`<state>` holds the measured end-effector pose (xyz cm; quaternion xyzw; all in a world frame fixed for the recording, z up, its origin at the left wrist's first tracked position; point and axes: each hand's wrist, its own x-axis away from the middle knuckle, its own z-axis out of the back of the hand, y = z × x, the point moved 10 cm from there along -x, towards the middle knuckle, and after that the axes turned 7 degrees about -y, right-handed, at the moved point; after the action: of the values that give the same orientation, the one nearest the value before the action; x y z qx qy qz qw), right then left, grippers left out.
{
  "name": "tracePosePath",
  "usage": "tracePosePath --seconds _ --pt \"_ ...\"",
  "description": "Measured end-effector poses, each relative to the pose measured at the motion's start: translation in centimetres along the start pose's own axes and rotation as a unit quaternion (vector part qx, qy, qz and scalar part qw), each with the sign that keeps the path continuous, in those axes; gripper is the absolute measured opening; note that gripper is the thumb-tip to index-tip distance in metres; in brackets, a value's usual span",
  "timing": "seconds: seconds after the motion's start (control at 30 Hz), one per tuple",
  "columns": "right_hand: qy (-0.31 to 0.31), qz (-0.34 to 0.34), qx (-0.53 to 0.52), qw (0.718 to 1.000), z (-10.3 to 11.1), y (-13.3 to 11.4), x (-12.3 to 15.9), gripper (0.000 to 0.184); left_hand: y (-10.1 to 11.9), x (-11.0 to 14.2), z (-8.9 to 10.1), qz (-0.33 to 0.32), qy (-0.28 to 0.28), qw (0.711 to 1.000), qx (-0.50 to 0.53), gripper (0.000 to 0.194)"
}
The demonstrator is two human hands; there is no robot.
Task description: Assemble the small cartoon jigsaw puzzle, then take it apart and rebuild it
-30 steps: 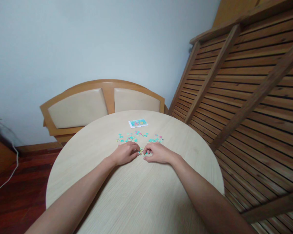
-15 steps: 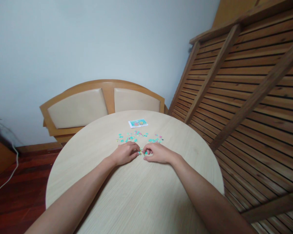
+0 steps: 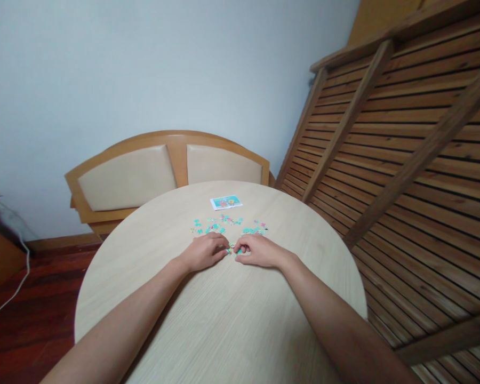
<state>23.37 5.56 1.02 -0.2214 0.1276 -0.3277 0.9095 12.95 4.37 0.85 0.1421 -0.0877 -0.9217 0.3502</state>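
My left hand [image 3: 207, 250] rests on the round table with its fingers curled at the left edge of a small patch of joined jigsaw puzzle pieces [image 3: 231, 249]. From the other side my right hand [image 3: 258, 250] pinches at the same patch, thumb and forefinger close together. Both hands partly cover these yellow and teal pieces. Loose teal puzzle pieces [image 3: 251, 231] lie just beyond the right hand, and others [image 3: 214, 228] beyond the left. Farther back is a picture card [image 3: 226, 202] with a teal background and cartoon figures.
The pale round table [image 3: 208, 320] carries everything. Behind it stands a wooden headboard [image 3: 180, 154] with cream panels against the wall. A slatted wooden frame [image 3: 404, 160] leans at the right. At the left a white cable [image 3: 27, 266] hangs down to the red-brown floor.
Both hands stay at the patch of puzzle pieces, with only a very slight shift of the fingers. The loose pieces and the card lie where they were.
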Motion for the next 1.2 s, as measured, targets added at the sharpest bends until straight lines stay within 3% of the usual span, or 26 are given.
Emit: tracePosePath --seconds 0.7,0.83,0.93,1.03,1.2 --pt "-0.011 0.015 0.018 1.000 0.1 0.2 0.3 0.024 0.0 0.0 -0.3 -0.001 -0.004 1.000 -0.004 0.019" --pt "-0.009 0.012 0.010 1.000 0.3 0.1 0.3 0.024 -0.2 0.1 0.4 0.003 0.002 1.000 -0.003 0.021" --pt "0.003 0.011 0.006 1.000 1.0 0.4 0.4 0.024 -1.7 0.6 1.9 0.031 0.025 0.999 -0.011 0.024" --pt "0.053 0.003 0.022 0.998 2.4 1.7 0.8 0.025 -4.5 1.5 3.1 0.095 0.039 0.995 -0.021 0.024" --pt "0.108 -0.051 0.050 0.992 3.7 5.7 1.7 0.030 -7.4 2.4 2.9 0.128 0.037 0.991 -0.027 0.028"
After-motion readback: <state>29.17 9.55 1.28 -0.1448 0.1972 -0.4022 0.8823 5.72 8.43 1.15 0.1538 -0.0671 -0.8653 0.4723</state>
